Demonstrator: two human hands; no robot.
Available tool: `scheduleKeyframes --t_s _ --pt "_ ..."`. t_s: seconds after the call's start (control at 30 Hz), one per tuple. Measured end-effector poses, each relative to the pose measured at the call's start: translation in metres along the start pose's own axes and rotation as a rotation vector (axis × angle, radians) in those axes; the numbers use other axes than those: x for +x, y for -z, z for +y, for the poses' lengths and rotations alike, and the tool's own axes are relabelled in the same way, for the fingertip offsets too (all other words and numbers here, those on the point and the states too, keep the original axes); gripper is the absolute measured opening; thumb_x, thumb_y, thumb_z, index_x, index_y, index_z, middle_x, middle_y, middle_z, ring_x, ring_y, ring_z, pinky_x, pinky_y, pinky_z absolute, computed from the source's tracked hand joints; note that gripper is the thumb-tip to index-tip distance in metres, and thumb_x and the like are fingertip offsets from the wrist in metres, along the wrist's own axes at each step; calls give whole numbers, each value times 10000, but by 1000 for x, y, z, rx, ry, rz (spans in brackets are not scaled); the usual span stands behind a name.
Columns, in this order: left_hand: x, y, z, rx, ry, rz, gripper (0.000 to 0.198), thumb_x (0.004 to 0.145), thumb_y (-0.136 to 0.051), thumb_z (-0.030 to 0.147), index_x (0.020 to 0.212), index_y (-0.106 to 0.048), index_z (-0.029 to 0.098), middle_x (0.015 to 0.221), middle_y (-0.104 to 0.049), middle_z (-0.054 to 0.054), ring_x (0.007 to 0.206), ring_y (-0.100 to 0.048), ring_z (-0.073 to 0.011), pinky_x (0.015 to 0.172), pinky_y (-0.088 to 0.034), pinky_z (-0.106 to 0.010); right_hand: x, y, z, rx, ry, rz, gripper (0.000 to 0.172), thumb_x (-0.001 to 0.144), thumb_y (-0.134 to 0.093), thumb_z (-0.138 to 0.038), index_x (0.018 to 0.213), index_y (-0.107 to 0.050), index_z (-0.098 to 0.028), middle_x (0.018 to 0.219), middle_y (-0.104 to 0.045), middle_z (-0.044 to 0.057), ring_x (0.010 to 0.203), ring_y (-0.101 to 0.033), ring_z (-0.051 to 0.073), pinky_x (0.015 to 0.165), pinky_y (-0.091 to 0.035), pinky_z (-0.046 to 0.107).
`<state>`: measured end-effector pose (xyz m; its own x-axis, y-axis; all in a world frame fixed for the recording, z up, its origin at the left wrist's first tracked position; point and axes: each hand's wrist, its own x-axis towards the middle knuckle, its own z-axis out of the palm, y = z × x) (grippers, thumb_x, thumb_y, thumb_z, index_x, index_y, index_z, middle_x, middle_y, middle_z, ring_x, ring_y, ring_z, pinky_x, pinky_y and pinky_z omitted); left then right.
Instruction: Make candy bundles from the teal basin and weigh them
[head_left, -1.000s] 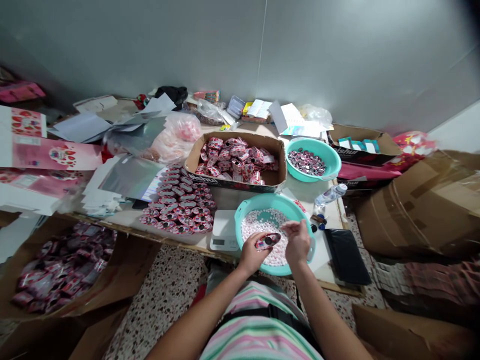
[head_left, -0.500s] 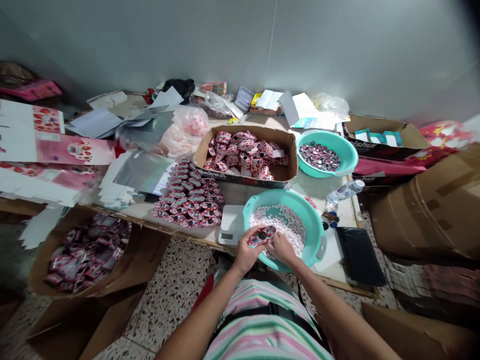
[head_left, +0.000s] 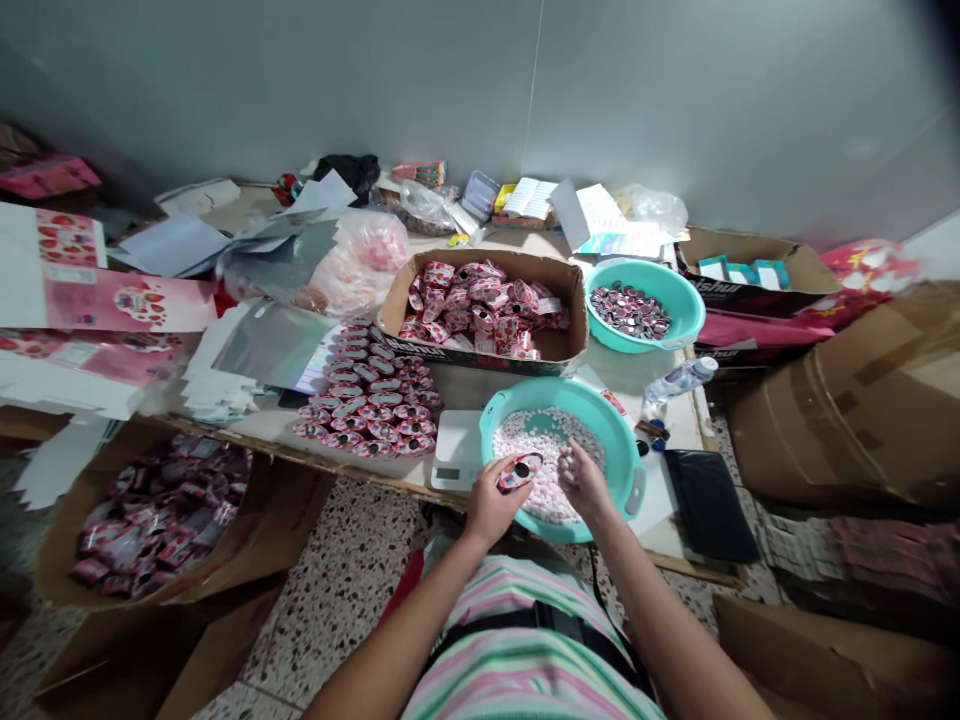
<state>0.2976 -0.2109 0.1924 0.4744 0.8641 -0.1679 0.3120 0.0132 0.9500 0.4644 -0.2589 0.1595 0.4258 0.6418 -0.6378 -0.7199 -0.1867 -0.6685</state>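
In my left hand [head_left: 487, 508] is a small oval container [head_left: 529, 466] printed in pink and red, its dark round opening turned up. I hold it over the near left part of a turquoise basin [head_left: 624, 432] of small white tablets [head_left: 551, 497]. To the right of it, my right hand [head_left: 586, 488] hovers above the tablets with its fingers curled together; what they pinch is too small to make out. A white digital scale [head_left: 456, 440] stands left of the basin. Beside it, similar containers [head_left: 379, 405] stand packed in rows.
A cardboard tray [head_left: 480, 363] of printed wrappers lies behind the basin. A second turquoise basin [head_left: 688, 312] holds small shiny discs. A plastic bottle [head_left: 679, 382] and a black flat case [head_left: 709, 505] are on the right. A big carton [head_left: 259, 520] of packs stands lower left.
My right hand has moved away from the container, to the right over the tablets. My left hand keeps the container in nearly the same place. The whole view has shifted slightly.
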Motion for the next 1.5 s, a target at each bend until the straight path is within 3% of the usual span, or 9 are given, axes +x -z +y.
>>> scheduleKeyframes --t_s 0.17,0.27,0.37,0.47,0.9,1.03,1.17,1.3,1.5 --pt "-2 -10 5 212 -55 -118 427 692 -661 152 1106 -639 251 1073 -643 -35 1017 -585 -202 929 -457 -343 -21 -23 -33 248 44 -130 254 712 -640 -406 716 -484 -206 517 -428 -83 349 -241 38 325 -160 172" --pt "-2 -20 8 222 -57 -179 439 670 -653 119 1093 -637 231 1028 -631 -34 966 -590 -188 881 -466 -310 -29 -35 -28 221 100 -87 310 747 -610 -486 687 -490 -207 521 -470 -61 356 -332 56 326 -254 190" --pt "0 -27 8 243 -66 -206 362 668 -649 129 1019 -656 215 937 -616 -25 886 -586 -175 801 -470 -281 -35 -40 -17 186 123 -11 351 746 -611 -519 659 -519 -192 573 -552 -15 450 -488 93 428 -405 221" --pt "3 -31 5 227 -47 -209 352 650 -672 143 994 -660 214 924 -618 -20 882 -585 -181 791 -463 -279 -40 -42 -13 161 155 47 347 729 -636 -507 647 -550 -180 629 -613 19 539 -568 131 511 -458 249" --pt "2 -32 4 175 -49 -214 307 650 -688 166 955 -670 201 912 -627 -18 857 -584 -178 782 -472 -284 -45 -47 -13 101 251 62 406 710 -662 -487 525 -444 -199 467 -460 -35 444 -438 100 461 -368 243" --pt "2 -33 -1 125 -44 -209 419 630 -704 135 1039 -664 217 992 -645 -30 915 -597 -184 839 -481 -307 -42 -46 -11 85 273 60 409 708 -659 -481 538 -411 -204 463 -377 -63 402 -335 69 396 -276 227" --pt "1 -31 -4 8 44 -174 469 612 -714 91 1063 -660 207 1065 -665 -41 986 -611 -186 909 -481 -328 -39 -38 -23 131 270 37 433 715 -640 -494 547 -359 -211 447 -287 -88 378 -233 47 358 -184 211" --pt "0 -18 0 -66 -78 -148 440 649 -731 146 1079 -662 215 1130 -656 -54 1074 -589 -203 993 -446 -358 -36 -15 -45 224 353 52 446 735 -638 -477 555 -332 -207 442 -281 -91 381 -228 41 358 -188 197" --pt "3 2 -3 -37 -65 -50 448 647 -742 168 1086 -661 206 1090 -665 -60 1007 -622 -198 946 -487 -341 -20 23 -35 118 322 248 415 676 -693 -475 588 -393 -202 482 -356 -84 403 -294 46 362 -200 201"
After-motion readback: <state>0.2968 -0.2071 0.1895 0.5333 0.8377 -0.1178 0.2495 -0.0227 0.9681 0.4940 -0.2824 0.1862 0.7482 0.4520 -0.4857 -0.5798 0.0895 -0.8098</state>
